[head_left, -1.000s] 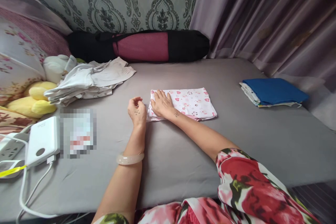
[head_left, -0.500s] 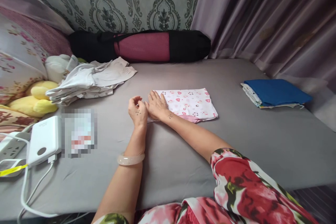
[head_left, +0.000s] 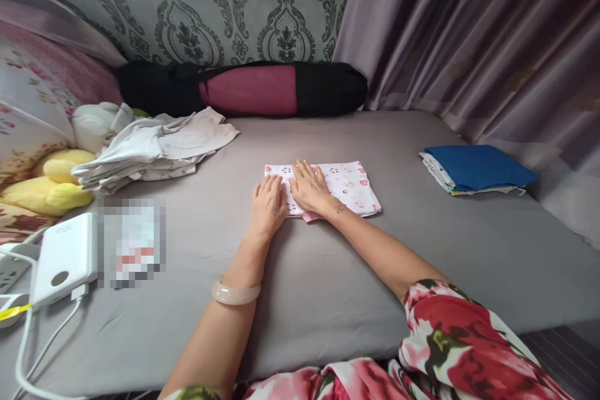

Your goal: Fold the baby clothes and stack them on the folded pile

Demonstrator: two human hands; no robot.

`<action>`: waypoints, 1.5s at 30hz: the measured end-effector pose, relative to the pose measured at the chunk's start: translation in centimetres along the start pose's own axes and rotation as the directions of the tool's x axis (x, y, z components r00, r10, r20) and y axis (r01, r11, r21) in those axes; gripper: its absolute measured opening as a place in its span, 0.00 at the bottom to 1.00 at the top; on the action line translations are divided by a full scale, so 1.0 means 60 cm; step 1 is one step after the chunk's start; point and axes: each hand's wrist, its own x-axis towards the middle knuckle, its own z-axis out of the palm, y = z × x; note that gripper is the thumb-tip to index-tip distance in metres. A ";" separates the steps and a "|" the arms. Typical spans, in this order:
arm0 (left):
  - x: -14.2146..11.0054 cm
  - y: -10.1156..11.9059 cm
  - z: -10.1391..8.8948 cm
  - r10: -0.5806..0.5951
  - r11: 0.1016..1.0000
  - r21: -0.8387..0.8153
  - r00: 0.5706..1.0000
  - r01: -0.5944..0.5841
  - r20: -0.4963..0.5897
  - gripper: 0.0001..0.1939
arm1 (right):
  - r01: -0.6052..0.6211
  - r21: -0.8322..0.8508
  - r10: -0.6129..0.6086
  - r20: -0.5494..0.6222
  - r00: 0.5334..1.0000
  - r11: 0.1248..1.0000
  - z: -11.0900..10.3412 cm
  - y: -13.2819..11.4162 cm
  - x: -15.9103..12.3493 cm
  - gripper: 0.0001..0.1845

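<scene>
A folded white cloth with small pink hearts [head_left: 349, 182] lies flat in the middle of the grey bed sheet [head_left: 328, 275]. My left hand [head_left: 268, 204] rests palm down on the cloth's left end, fingers stretched out. Beside it my right hand [head_left: 309, 187] presses flat on the cloth, fingers spread. Neither hand grips anything. A pale bangle [head_left: 235, 293] sits on my left wrist.
A heap of unfolded white clothes [head_left: 154, 147] lies at the back left beside yellow soft toys [head_left: 47, 184]. A blue folded stack [head_left: 473, 167] sits at the right. A rolled black-and-pink mat bag [head_left: 244, 87] lines the wall. A white power bank [head_left: 60, 256] with cable lies front left.
My left hand, curled beside the cloth before, has opened and moved onto its left end. My right hand has slid a little to the right along the cloth.
</scene>
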 end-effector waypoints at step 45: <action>-0.013 0.039 -0.012 0.045 0.957 0.264 0.961 -0.120 0.274 0.23 | -0.140 -0.057 0.138 -0.041 0.990 0.988 -0.025 0.113 -0.040 0.33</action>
